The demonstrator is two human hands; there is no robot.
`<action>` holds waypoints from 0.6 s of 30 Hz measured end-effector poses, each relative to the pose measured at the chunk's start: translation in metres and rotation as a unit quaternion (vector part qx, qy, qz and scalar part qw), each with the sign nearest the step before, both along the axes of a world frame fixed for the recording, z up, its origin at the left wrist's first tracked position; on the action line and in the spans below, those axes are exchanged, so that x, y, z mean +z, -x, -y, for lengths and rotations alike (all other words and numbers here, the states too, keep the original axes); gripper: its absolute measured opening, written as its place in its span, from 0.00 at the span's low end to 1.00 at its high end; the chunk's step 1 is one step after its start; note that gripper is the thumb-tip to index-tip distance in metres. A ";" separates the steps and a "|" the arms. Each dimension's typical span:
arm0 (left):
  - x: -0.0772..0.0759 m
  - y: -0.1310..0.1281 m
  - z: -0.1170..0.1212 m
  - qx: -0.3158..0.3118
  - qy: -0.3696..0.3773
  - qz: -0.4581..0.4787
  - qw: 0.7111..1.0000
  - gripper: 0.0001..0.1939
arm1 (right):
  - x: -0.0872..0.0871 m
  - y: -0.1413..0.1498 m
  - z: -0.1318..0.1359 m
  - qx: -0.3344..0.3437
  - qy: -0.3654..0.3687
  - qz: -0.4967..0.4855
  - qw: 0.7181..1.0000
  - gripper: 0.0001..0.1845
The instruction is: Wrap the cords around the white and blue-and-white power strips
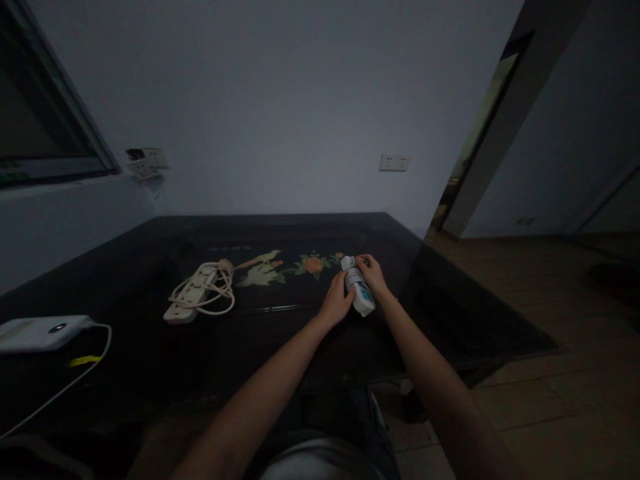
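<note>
A long white object with a blue patch lies at the right of the dark table's middle. Pale bands that look like wound cord cross its upper half; its exact kind is hard to make out in the dim light. Along its left side, my left hand is closed on it, thumb resting on top. My right hand is at the far end, fingers bent and gripping there, with a small dark thing at the fingertips that I cannot make out. Left of my hands lies a white power strip with its cord looped over it.
The dark glossy table has a painted bird and flowers. At its left are a white power bank with a white cable and a yellow strip. Wall sockets are behind; a doorway is at right.
</note>
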State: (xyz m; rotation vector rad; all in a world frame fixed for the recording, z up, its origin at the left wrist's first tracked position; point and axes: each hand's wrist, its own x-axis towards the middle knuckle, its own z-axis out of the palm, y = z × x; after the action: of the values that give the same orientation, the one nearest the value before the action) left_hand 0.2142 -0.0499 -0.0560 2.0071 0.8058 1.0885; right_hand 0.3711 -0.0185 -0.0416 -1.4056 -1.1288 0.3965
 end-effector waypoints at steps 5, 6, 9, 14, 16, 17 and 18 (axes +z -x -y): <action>0.003 0.005 -0.002 0.021 0.019 -0.036 0.999 0.33 | 0.007 0.011 0.003 0.036 -0.001 0.067 0.997 0.14; 0.004 0.006 -0.002 0.027 0.024 -0.047 0.998 0.34 | 0.008 0.012 0.003 0.045 -0.001 0.075 0.996 0.14; 0.006 0.007 -0.002 0.037 0.045 -0.076 0.995 0.36 | 0.009 0.013 0.002 0.073 -0.003 0.094 0.993 0.15; 0.008 0.009 -0.003 0.025 0.039 -0.091 0.995 0.35 | 0.009 0.010 0.003 0.103 -0.006 0.115 0.988 0.18; 0.008 0.010 -0.003 0.020 0.036 -0.094 0.995 0.35 | 0.010 0.008 0.004 0.108 -0.006 0.123 0.986 0.18; 0.007 0.009 -0.003 0.018 0.035 -0.095 0.995 0.36 | 0.011 0.006 0.005 0.109 -0.006 0.127 0.986 0.18; 0.007 0.008 -0.003 0.014 0.034 -0.095 0.995 0.36 | 0.012 0.005 0.005 0.109 -0.005 0.132 0.985 0.18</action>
State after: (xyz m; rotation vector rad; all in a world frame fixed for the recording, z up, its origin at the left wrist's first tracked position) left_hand 0.2058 -0.0465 -0.0495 2.0696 0.9586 0.8818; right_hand 0.3662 -0.0237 -0.0298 -1.3576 -1.5058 0.3655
